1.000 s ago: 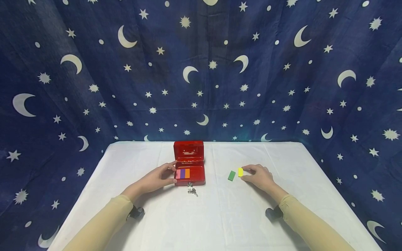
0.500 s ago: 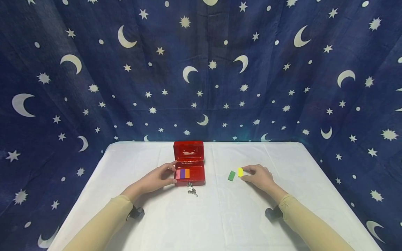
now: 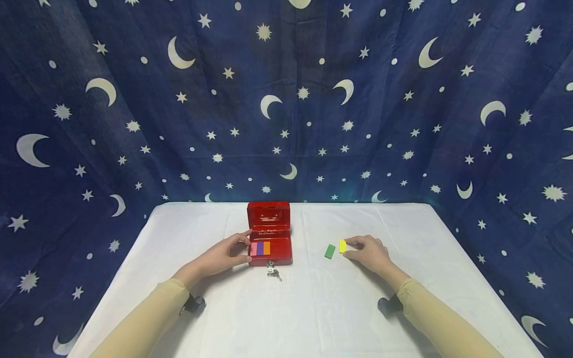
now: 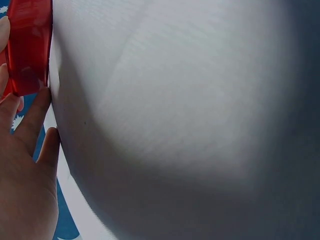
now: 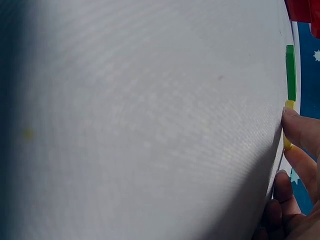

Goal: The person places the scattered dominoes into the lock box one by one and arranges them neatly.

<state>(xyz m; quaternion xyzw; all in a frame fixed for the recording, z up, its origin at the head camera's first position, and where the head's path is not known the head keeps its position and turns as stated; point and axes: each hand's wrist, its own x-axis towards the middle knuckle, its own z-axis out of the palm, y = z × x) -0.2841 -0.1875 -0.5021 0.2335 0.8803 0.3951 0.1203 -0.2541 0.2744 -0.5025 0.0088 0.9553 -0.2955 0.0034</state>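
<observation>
A small red cash box (image 3: 281, 247) stands with its lid (image 3: 268, 216) raised. Pink (image 3: 253, 248), purple (image 3: 260, 248) and orange (image 3: 267, 247) blocks lie side by side in its left part. My left hand (image 3: 226, 253) holds the box by its left end, thumb near the front corner and fingers farther back; the left wrist view has fingers against the red wall (image 4: 30, 50). On the right, my right hand (image 3: 370, 252) pinches a flat yellow block (image 3: 342, 246) by its near and far ends, low at the cloth. Just left of that lies a green block (image 3: 330, 251).
Keys (image 3: 276, 274) hang from the lock at the box's front. A white cloth (image 3: 286, 318) covers the table, and a dark blue curtain (image 3: 241, 164) with moons and stars rises behind and at both sides.
</observation>
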